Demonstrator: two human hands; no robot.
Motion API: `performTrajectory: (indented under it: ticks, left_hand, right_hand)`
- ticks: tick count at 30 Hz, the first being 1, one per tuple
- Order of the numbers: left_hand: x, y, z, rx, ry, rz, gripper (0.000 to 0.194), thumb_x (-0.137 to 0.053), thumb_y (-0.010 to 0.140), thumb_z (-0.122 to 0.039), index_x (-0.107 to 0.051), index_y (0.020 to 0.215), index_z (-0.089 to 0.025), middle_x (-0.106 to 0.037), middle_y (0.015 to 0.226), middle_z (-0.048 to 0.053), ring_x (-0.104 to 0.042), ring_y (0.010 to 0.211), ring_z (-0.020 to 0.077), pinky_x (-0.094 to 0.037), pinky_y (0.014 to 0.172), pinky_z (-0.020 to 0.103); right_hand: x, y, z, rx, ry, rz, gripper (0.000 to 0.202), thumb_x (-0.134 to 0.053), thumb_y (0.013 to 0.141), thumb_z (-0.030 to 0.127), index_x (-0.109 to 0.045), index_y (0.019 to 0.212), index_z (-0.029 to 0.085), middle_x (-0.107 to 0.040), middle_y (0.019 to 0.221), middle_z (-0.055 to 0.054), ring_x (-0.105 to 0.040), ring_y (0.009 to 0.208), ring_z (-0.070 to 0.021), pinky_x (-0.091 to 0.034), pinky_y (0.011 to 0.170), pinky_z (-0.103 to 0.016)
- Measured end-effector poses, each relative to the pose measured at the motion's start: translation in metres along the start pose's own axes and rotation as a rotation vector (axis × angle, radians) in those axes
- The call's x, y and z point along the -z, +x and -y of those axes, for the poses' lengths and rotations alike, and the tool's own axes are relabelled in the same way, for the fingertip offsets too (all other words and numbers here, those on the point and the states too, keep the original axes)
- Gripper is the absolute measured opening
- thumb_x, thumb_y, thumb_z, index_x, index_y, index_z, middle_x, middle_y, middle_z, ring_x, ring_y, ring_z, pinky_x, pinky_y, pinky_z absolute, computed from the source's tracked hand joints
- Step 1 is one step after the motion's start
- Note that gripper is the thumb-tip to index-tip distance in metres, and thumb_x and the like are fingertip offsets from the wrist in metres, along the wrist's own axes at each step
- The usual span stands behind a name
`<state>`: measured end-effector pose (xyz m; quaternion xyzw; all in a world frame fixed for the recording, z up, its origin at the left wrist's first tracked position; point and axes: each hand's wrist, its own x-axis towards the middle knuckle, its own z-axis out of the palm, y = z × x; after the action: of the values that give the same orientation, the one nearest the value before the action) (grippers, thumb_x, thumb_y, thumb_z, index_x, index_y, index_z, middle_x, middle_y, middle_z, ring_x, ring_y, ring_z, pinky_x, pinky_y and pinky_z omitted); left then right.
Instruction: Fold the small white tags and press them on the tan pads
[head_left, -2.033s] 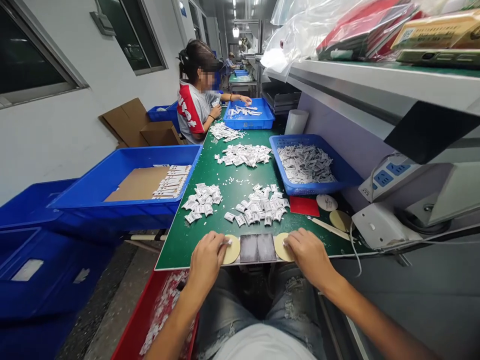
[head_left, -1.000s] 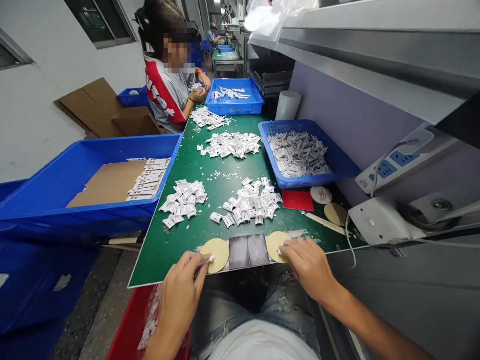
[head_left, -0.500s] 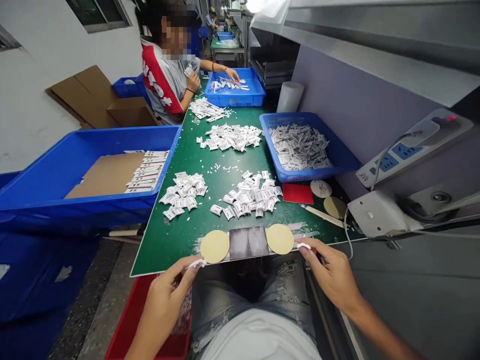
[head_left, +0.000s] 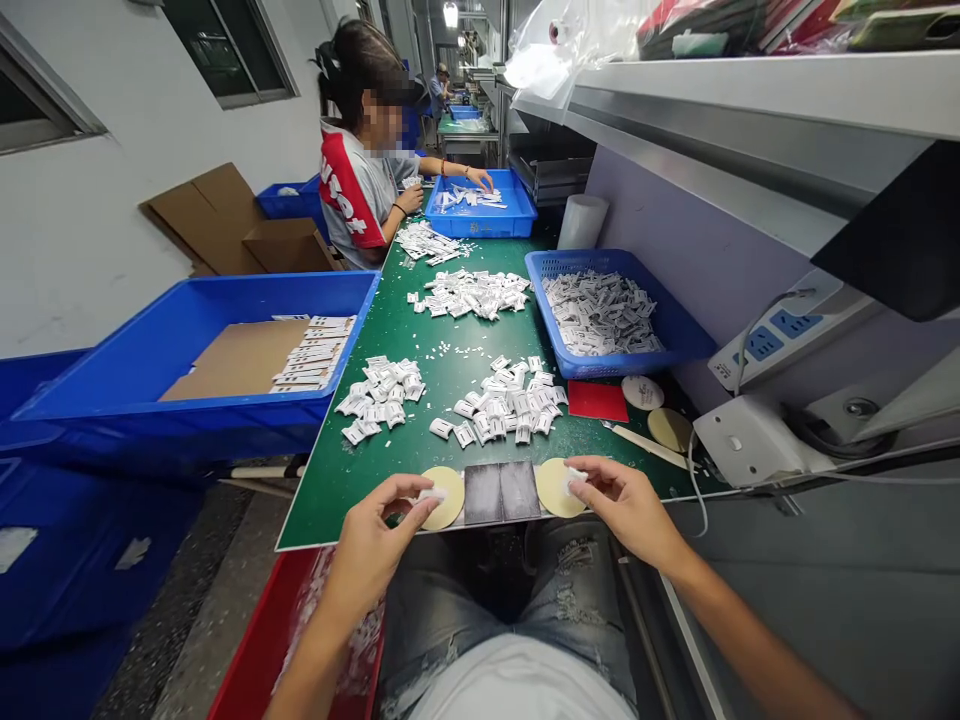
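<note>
Pinched in my left hand (head_left: 388, 527) is a small white plastic piece (head_left: 433, 494), held over the left round yellow pad (head_left: 448, 508). My right hand (head_left: 621, 502) grips another small white piece (head_left: 576, 475) at the right yellow pad (head_left: 553, 490). Whether either piece touches its pad, I cannot tell. Between the pads, two dark grey rectangular pads (head_left: 501, 492) lie along the front edge of the green table (head_left: 319, 505). Beyond them are a left pile of white pieces (head_left: 384, 395) and a larger right pile (head_left: 511, 402).
A blue basket (head_left: 551, 325) full of white pieces stands at the right, near a red square (head_left: 598, 401) and a power strip (head_left: 765, 340). At the left is a large blue bin (head_left: 187, 405). A co-worker (head_left: 360, 180) sits at the far end beside a blue tray (head_left: 480, 222).
Both hands have moved inward, bringing their white pieces from beside the yellow pads to over them. The camera view has tilted up slightly. The co-worker's nearer hand has lowered.
</note>
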<state>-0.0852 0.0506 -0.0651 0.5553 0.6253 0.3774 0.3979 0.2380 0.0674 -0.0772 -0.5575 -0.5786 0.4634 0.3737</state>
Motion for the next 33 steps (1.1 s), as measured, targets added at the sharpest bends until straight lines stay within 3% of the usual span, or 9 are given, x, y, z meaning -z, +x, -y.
performTrajectory:
  ticks: [6, 10, 12, 14, 18, 21, 28, 30, 33]
  left_hand:
    - [0.013, 0.013, -0.004, -0.048, 0.234, 0.213, 0.027, -0.064, 0.085, -0.043, -0.074, 0.101, -0.024, -0.075, 0.103, 0.005, -0.068, 0.090, 0.0218, -0.051, 0.081, 0.030]
    - [0.014, 0.025, -0.006, -0.189, 0.488, -0.118, 0.025, -0.059, 0.086, -0.041, -0.075, 0.095, -0.023, -0.075, 0.098, 0.007, -0.067, 0.088, 0.0236, -0.050, 0.081, 0.032]
    - [0.013, 0.027, -0.007, -0.194, 0.472, -0.061, 0.027, -0.060, 0.085, -0.042, -0.075, 0.095, -0.022, -0.075, 0.092, 0.006, -0.067, 0.082, 0.0216, -0.050, 0.075, 0.029]
    - [0.012, 0.026, -0.006, -0.154, 0.461, 0.061, 0.027, -0.060, 0.085, -0.043, -0.076, 0.094, -0.023, -0.075, 0.086, 0.004, -0.066, 0.073, 0.0192, -0.048, 0.068, 0.026]
    - [0.009, 0.026, -0.004, -0.131, 0.506, -0.002, 0.025, -0.060, 0.084, -0.043, -0.076, 0.096, -0.026, -0.075, 0.083, 0.001, -0.062, 0.068, 0.0177, -0.044, 0.063, 0.025]
    - [0.010, 0.027, -0.003, -0.101, 0.503, -0.018, 0.024, -0.062, 0.083, -0.042, -0.076, 0.094, -0.026, -0.074, 0.079, 0.000, -0.061, 0.065, 0.0169, -0.041, 0.059, 0.024]
    - [0.008, 0.017, -0.004, -0.013, 0.532, -0.079, 0.025, -0.061, 0.084, -0.044, -0.075, 0.097, -0.028, -0.075, 0.083, 0.001, -0.062, 0.066, 0.0182, -0.039, 0.059, 0.025]
    - [0.006, 0.017, -0.007, -0.041, 0.553, -0.038, 0.023, -0.062, 0.084, -0.044, -0.075, 0.096, -0.029, -0.076, 0.086, 0.001, -0.062, 0.067, 0.0181, -0.039, 0.061, 0.025]
    - [0.006, 0.015, -0.012, -0.063, 0.624, 0.020, 0.021, -0.061, 0.085, -0.043, -0.075, 0.095, -0.030, -0.076, 0.087, 0.000, -0.064, 0.068, 0.0188, -0.037, 0.060, 0.025]
  right_hand:
    - [0.003, 0.011, 0.012, 0.179, -0.360, 0.176, 0.026, -0.061, 0.089, 0.032, -0.069, 0.113, 0.023, -0.070, 0.087, -0.003, -0.062, 0.076, -0.0173, -0.047, 0.070, -0.029]
    - [0.011, 0.027, 0.017, 0.361, -0.581, -0.003, 0.018, -0.054, 0.092, 0.026, -0.071, 0.095, 0.020, -0.071, 0.090, -0.008, -0.063, 0.085, -0.0215, -0.047, 0.077, -0.033]
    - [0.015, 0.031, 0.014, 0.356, -0.567, -0.026, 0.017, -0.056, 0.091, 0.027, -0.070, 0.096, 0.020, -0.071, 0.091, -0.007, -0.063, 0.082, -0.0203, -0.048, 0.074, -0.031]
    - [0.017, 0.032, 0.011, 0.349, -0.548, 0.083, 0.015, -0.057, 0.091, 0.028, -0.070, 0.095, 0.021, -0.072, 0.088, -0.005, -0.064, 0.078, -0.0187, -0.048, 0.071, -0.029]
    - [0.015, 0.031, 0.007, 0.355, -0.573, 0.007, 0.016, -0.056, 0.090, 0.027, -0.070, 0.096, 0.020, -0.072, 0.091, -0.006, -0.064, 0.082, -0.0199, -0.048, 0.073, -0.030]
    - [0.012, 0.032, 0.009, 0.305, -0.522, 0.112, 0.015, -0.058, 0.089, 0.028, -0.071, 0.094, 0.021, -0.073, 0.089, -0.004, -0.064, 0.075, -0.0175, -0.046, 0.067, -0.028]
    - [0.013, 0.038, 0.013, 0.237, -0.474, 0.118, 0.014, -0.060, 0.087, 0.028, -0.070, 0.092, 0.020, -0.073, 0.086, -0.003, -0.065, 0.077, -0.0186, -0.045, 0.068, -0.028]
    - [0.012, 0.039, 0.016, 0.258, -0.496, 0.069, 0.015, -0.059, 0.087, 0.028, -0.070, 0.092, 0.020, -0.073, 0.088, -0.004, -0.065, 0.080, -0.0193, -0.046, 0.069, -0.028]
    - [0.011, 0.037, 0.018, 0.261, -0.541, 0.157, 0.013, -0.059, 0.085, 0.028, -0.069, 0.089, 0.021, -0.073, 0.086, -0.004, -0.065, 0.077, -0.0193, -0.045, 0.066, -0.028]
